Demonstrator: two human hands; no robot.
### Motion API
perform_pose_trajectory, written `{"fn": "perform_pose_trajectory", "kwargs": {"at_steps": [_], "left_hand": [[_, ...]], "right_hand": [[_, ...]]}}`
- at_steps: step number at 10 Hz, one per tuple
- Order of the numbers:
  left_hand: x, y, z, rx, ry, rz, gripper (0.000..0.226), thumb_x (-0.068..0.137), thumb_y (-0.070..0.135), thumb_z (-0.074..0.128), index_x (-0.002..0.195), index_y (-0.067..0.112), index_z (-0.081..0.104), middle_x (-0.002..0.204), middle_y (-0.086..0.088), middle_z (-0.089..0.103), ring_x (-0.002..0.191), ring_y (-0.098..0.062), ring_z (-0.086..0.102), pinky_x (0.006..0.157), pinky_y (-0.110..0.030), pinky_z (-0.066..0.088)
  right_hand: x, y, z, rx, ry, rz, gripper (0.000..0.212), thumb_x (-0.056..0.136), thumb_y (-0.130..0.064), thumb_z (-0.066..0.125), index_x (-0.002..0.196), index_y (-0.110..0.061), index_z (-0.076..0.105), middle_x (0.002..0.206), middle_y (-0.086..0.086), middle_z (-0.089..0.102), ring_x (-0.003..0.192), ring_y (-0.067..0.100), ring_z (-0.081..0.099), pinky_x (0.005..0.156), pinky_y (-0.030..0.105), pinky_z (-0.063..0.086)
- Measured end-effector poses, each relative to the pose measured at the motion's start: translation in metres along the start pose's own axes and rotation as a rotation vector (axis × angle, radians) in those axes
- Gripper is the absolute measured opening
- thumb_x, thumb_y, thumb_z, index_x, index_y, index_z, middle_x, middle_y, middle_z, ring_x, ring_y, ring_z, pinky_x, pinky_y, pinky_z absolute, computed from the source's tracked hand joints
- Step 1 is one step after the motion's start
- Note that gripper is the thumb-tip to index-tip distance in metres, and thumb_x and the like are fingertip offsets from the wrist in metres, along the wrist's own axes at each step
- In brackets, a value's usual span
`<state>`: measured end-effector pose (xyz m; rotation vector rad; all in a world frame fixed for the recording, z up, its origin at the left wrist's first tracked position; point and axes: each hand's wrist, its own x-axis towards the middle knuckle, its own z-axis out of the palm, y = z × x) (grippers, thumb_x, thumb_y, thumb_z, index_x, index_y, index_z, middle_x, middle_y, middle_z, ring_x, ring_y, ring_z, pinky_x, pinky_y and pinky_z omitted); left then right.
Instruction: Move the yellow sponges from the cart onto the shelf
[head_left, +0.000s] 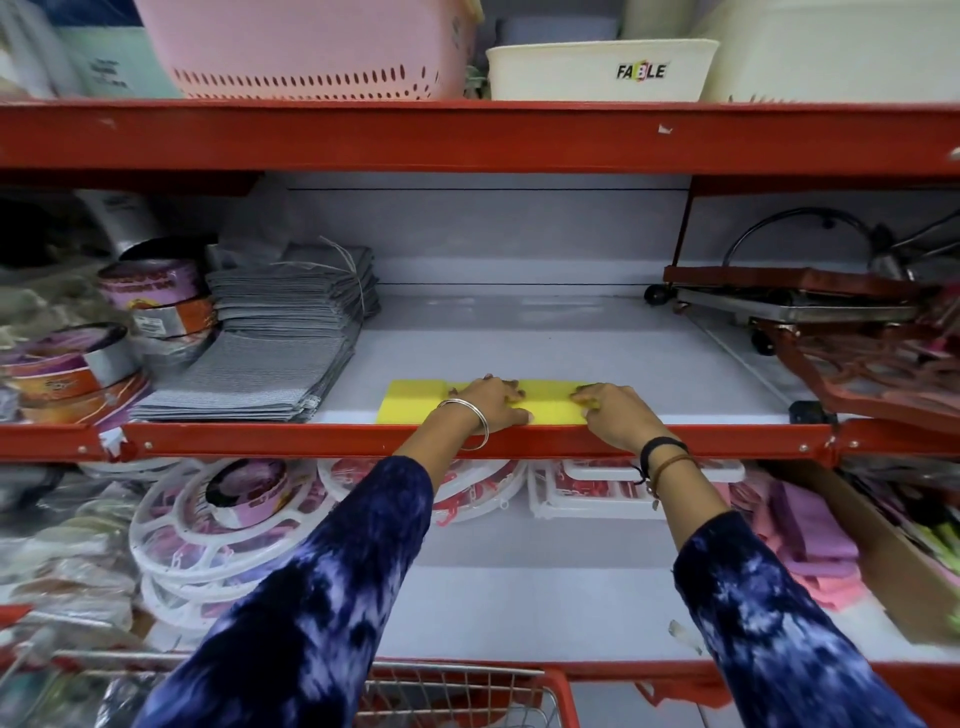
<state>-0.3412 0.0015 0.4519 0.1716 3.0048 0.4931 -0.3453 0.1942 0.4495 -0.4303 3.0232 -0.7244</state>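
Your left hand (491, 404) and right hand (613, 413) press flat, fingers spread, on yellow sponges (410, 402), squaring them at the shelf (571, 338) front.

We see a white shelf (597, 343) with a red front rail. Yellow sponges (410, 402) lie at its near edge, just behind the rail. On the left rest stacked grey cloths (270, 358) and rolls of tape (78, 364). At the far right sits a folded red trolley (789, 296).
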Motion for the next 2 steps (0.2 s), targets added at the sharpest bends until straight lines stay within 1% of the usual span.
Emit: {"fn": "perform_pose_trajectory", "kwargs": {"at_steps": [1,2], "left_hand": [[-0.0047,0.0042,-0.0055,0.023,-0.025,0.027,0.051,0.091,0.04,0.052,0.137,0.02,0.047,0.154,-0.003,0.034,0.14,-0.031,0.031,0.117,-0.045,0.025],[-0.0123,0.0034,-0.0091,0.002,0.09,0.054,0.043,0.096,0.031,0.045,0.136,0.015,0.048,0.148,-0.009,0.044,0.136,-0.031,0.038,0.113,-0.038,0.03]], "right_hand": [[-0.0032,-0.0051,-0.0047,-0.136,-0.073,-0.025,0.05,0.091,-0.003,0.041,0.138,-0.018,0.048,0.152,0.0,0.039,0.139,0.027,0.035,0.117,0.036,0.027],[-0.0085,-0.011,-0.0102,-0.199,0.002,-0.02,0.053,0.091,-0.004,0.041,0.14,-0.022,0.045,0.151,0.001,0.04,0.135,0.029,0.04,0.113,0.039,0.033]]}}
